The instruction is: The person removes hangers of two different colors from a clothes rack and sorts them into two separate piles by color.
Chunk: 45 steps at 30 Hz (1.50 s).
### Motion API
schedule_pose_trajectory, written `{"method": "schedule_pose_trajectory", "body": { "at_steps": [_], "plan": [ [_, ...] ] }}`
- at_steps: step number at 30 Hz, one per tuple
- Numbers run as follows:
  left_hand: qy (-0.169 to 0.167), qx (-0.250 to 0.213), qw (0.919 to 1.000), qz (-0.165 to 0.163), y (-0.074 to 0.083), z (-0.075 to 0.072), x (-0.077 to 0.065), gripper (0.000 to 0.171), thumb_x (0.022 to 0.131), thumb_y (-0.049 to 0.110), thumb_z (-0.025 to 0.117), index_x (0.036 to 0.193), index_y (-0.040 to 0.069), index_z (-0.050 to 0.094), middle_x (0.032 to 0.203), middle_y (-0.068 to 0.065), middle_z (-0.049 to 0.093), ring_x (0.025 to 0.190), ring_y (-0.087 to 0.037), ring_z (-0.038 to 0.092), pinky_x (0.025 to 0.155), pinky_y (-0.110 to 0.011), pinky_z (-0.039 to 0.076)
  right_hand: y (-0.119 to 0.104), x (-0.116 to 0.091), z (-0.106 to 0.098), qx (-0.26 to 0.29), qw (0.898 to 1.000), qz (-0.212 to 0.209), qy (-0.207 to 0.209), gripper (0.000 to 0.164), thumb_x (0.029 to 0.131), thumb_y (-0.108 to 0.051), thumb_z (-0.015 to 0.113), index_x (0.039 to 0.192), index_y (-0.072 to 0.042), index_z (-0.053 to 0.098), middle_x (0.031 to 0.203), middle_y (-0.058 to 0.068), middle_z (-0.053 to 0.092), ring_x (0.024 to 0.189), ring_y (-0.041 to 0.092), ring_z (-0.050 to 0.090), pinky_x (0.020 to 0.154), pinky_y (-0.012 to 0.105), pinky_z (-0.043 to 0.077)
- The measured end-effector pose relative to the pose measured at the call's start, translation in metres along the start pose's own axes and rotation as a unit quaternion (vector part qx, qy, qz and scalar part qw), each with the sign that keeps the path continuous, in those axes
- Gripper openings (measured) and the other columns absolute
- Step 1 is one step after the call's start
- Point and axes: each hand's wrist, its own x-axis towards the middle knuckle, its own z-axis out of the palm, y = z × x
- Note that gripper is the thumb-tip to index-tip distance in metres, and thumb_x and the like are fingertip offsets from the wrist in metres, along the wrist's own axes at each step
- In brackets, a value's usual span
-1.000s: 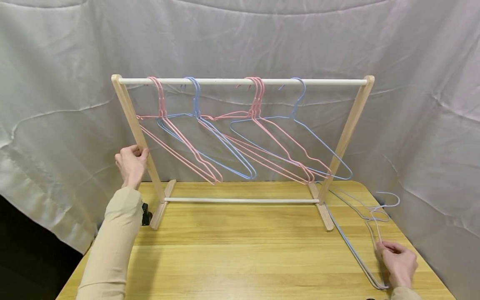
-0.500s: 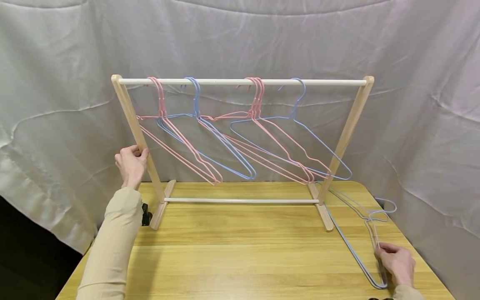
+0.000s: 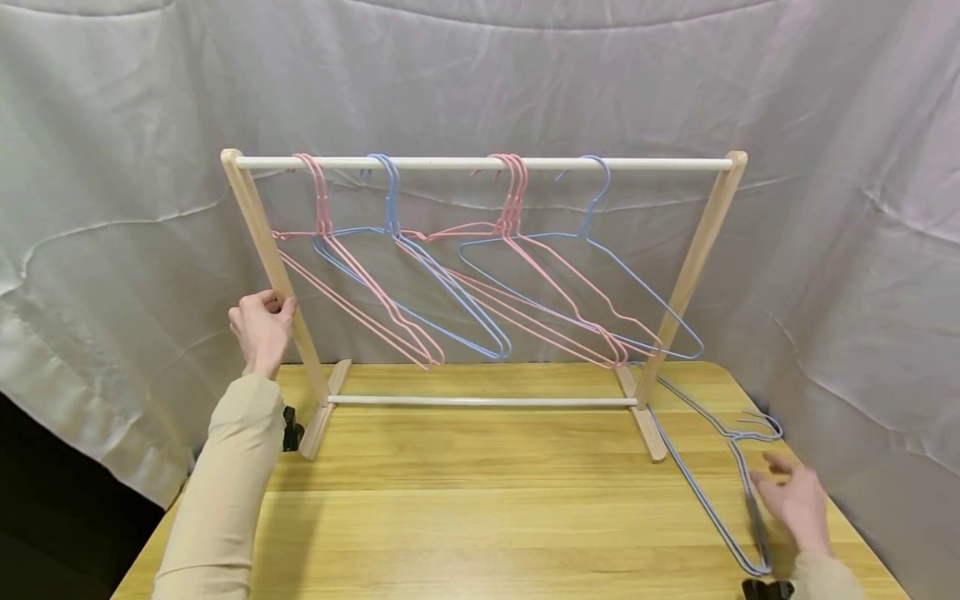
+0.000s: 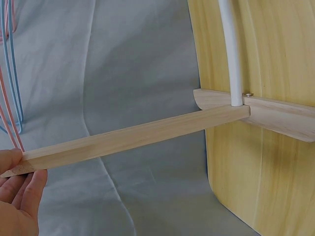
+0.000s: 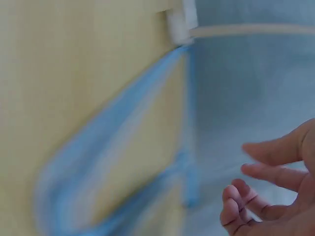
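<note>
My left hand [image 3: 262, 329] grips the left wooden post [image 4: 133, 135] of a clothes rack, with the thumb on one side and the fingers on the other. At the right, my right hand [image 3: 801, 504] is just beside a stack of blue wire hangers [image 5: 118, 105] lying on the table. Its fingers are spread and loosely bent, holding nothing. On the rack's white top rod [image 3: 450, 163] hang pink hangers [image 3: 322, 204] at the left, then blue hangers [image 3: 392, 204], more pink hangers [image 3: 513, 204], and a single blue hanger [image 3: 590, 217] at the right.
The rack's right foot [image 3: 648, 433] stands over the far end of the stacked hangers. A white lower bar [image 3: 480, 402] joins both feet above the wooden table [image 3: 465, 500]. Grey cloth [image 3: 480, 83] hangs behind and on both sides.
The right hand has let go of the top hanger, which has come down onto the others in the stack, and has drawn back slightly. The left hand keeps its hold on the post.
</note>
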Motion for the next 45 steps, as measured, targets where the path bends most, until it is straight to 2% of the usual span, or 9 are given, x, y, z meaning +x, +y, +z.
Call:
{"method": "schedule_pose_trajectory", "body": {
  "at_steps": [3, 6, 10, 14, 18, 21, 22, 36, 45],
  "plan": [
    [-0.001, -0.001, 1.0000, -0.003, 0.001, 0.000, 0.000, 0.031, 0.100, 0.025, 0.060, 0.110, -0.002, 0.073, 0.114, -0.023, 0.074, 0.103, -0.038, 0.065, 0.087, -0.037, 0.047, -0.035, 0.007, -0.023, 0.031, 0.997, -0.052, 0.047, 0.052, 0.099, -0.023, 0.059, 0.141, 0.006, 0.050, 0.134, 0.039, 0.052, 0.093, 0.020, 0.064, 0.079, 0.035, 0.047],
    [0.000, 0.002, 1.0000, -0.003, 0.000, 0.001, 0.001, 0.031, 0.100, 0.025, 0.060, 0.108, -0.001, 0.074, 0.113, -0.023, 0.074, 0.102, -0.037, 0.065, 0.082, -0.033, 0.044, -0.083, 0.015, -0.051, 0.108, 0.984, -0.097, 0.102, 0.052, 0.101, -0.024, 0.059, 0.145, 0.001, 0.048, 0.131, 0.011, 0.059, 0.093, -0.012, 0.048, 0.081, 0.014, 0.047],
    [-0.005, 0.002, 1.0000, -0.008, -0.001, 0.001, 0.002, 0.031, 0.100, 0.026, 0.060, 0.109, -0.001, 0.073, 0.115, -0.023, 0.073, 0.107, -0.038, 0.062, 0.086, -0.038, 0.046, -0.147, 0.027, -0.081, 0.199, 0.948, -0.194, 0.158, 0.044, 0.097, -0.013, 0.065, 0.140, -0.005, 0.057, 0.116, -0.026, 0.052, 0.098, -0.018, 0.052, 0.087, -0.001, 0.043],
    [-0.016, -0.004, 0.9997, -0.017, -0.001, 0.000, 0.002, 0.034, 0.101, 0.027, 0.059, 0.114, -0.002, 0.072, 0.119, -0.024, 0.072, 0.118, -0.040, 0.057, 0.099, -0.047, 0.045, -0.194, 0.037, -0.091, 0.186, 0.926, -0.302, 0.129, 0.040, 0.094, -0.005, 0.068, 0.132, 0.003, 0.061, 0.113, -0.032, 0.053, 0.103, -0.017, 0.053, 0.092, -0.002, 0.040],
    [-0.017, 0.000, 0.9997, -0.018, 0.000, -0.002, 0.002, 0.034, 0.101, 0.026, 0.058, 0.114, -0.001, 0.072, 0.119, -0.023, 0.072, 0.116, -0.039, 0.059, 0.095, -0.042, 0.047, -0.224, 0.046, -0.085, 0.127, 0.925, -0.352, 0.057, 0.043, 0.093, -0.004, 0.069, 0.132, 0.011, 0.057, 0.121, 0.002, 0.064, 0.100, -0.020, 0.048, 0.089, -0.004, 0.036],
    [-0.016, 0.003, 0.9998, -0.015, 0.001, -0.002, 0.001, 0.032, 0.101, 0.026, 0.059, 0.112, -0.001, 0.073, 0.116, -0.023, 0.073, 0.110, -0.038, 0.063, 0.085, -0.034, 0.046, -0.235, 0.051, -0.074, 0.109, 0.927, -0.358, 0.030, 0.042, 0.092, -0.004, 0.070, 0.130, 0.010, 0.058, 0.122, 0.029, 0.061, 0.094, -0.017, 0.048, 0.086, -0.003, 0.038],
    [-0.016, 0.004, 0.9998, -0.014, 0.001, -0.001, 0.001, 0.032, 0.100, 0.026, 0.059, 0.111, 0.000, 0.073, 0.116, -0.022, 0.073, 0.108, -0.038, 0.064, 0.082, -0.032, 0.046, -0.237, 0.052, -0.070, 0.107, 0.927, -0.358, 0.029, 0.041, 0.091, -0.005, 0.071, 0.128, 0.010, 0.060, 0.120, 0.030, 0.062, 0.092, -0.016, 0.049, 0.085, -0.002, 0.038],
    [-0.007, -0.002, 1.0000, -0.006, 0.002, 0.000, -0.001, 0.030, 0.100, 0.024, 0.060, 0.110, -0.002, 0.073, 0.114, -0.024, 0.074, 0.105, -0.038, 0.064, 0.083, -0.034, 0.047, -0.243, 0.060, -0.053, 0.092, 0.946, -0.310, 0.032, 0.027, 0.093, -0.014, 0.070, 0.113, 0.005, 0.066, 0.099, 0.025, 0.070, 0.072, -0.013, 0.051, 0.064, 0.006, 0.042],
    [-0.006, -0.005, 0.9999, -0.007, 0.000, 0.000, 0.000, 0.031, 0.100, 0.023, 0.060, 0.112, -0.003, 0.072, 0.116, -0.024, 0.073, 0.109, -0.041, 0.064, 0.094, -0.045, 0.048, -0.242, 0.062, -0.050, 0.092, 0.947, -0.307, 0.037, 0.020, 0.093, -0.013, 0.070, 0.105, 0.003, 0.069, 0.088, 0.017, 0.070, 0.066, -0.009, 0.052, 0.060, 0.010, 0.043]
  ]
}}
